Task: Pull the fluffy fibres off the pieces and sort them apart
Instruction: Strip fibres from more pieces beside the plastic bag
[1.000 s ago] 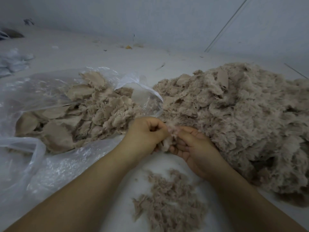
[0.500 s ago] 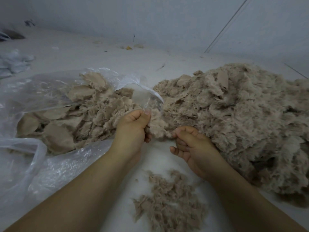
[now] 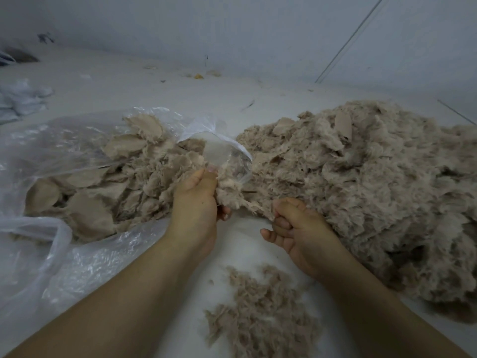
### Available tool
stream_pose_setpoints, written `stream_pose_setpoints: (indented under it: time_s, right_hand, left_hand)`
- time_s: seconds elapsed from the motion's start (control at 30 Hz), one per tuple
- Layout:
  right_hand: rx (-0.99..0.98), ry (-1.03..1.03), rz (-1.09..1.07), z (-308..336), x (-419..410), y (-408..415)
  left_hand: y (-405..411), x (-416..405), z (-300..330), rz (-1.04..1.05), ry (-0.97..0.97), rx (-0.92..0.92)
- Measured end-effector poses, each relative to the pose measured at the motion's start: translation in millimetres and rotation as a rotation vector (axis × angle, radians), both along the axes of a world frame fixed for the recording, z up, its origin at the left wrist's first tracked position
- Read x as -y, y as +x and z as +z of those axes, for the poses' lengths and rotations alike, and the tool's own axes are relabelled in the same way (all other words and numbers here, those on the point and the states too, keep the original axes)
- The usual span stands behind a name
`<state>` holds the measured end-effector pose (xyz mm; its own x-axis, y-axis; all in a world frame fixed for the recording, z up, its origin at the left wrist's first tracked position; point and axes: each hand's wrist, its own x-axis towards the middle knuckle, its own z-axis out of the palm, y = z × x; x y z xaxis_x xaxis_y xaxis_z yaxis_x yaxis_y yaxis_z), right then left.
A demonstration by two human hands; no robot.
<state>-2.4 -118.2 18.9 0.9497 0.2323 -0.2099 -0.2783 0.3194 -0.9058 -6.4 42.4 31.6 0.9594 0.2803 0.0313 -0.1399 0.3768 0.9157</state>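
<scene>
A: Left to right, quick. Landmark?

B: The clear plastic bag (image 3: 64,156). It lies open at far left, stripped pieces (image 3: 85,202) heaped inside. Probably the done pile, mouth facing the hands so pieces drop straight in.

A: Hands?

B: Left hand (image 3: 195,202) sits right at the bag's mouth, fingers curled round a fluffy piece (image 3: 229,192), gripping it. Right hand (image 3: 296,226) is just right of that, further from the bag, fingers curled tight, pinching the fibre end of the same piece. Looks like a pull-apart: one hand anchors, the other tears fluff.

A: Where does the fluff go?

B: Loose fibres (image 3: 260,313) in a small heap on the white surface (image 3: 247,244), nearer the camera than the bag's mouth, between the forearms. My guess: it drops there.

A: Further right?

B: Big unsorted pile (image 3: 374,192), well right of the bag, touching the right hand's far side. Lots left.

A: Anything in the way?

B: A bag flap (image 3: 219,148) curls over the mouth, above the left thumb, and could snag a drop. Crumpled plastic (image 3: 23,99) beyond the bag, scraps by the wall (image 3: 258,34). Not in the way.
</scene>
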Motion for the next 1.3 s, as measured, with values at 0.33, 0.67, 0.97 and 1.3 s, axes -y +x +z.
stream_pose_setpoints:
  time_s: [0.33,0.67,0.97,1.3]
  right_hand:
    - [0.08,-0.002,0.059,1.1,0.6,-3.6]
    - [0.066,-0.006,0.078,-1.9,1.6,-1.7]
    - [0.167,-0.073,0.132,-3.0,2.0,-2.6]
    - [0.148,-0.037,0.104,-4.1,2.5,-2.2]
  left_hand:
    - [-4.0,0.4,-3.6,-0.304,0.187,-0.049]
    - [-3.0,1.8,-4.7,-0.279,0.202,0.001]
    - [-5.6,2.6,0.5,-0.279,0.187,0.003]
    - [-8.3,2.3,-0.3,-0.383,0.239,-0.157]
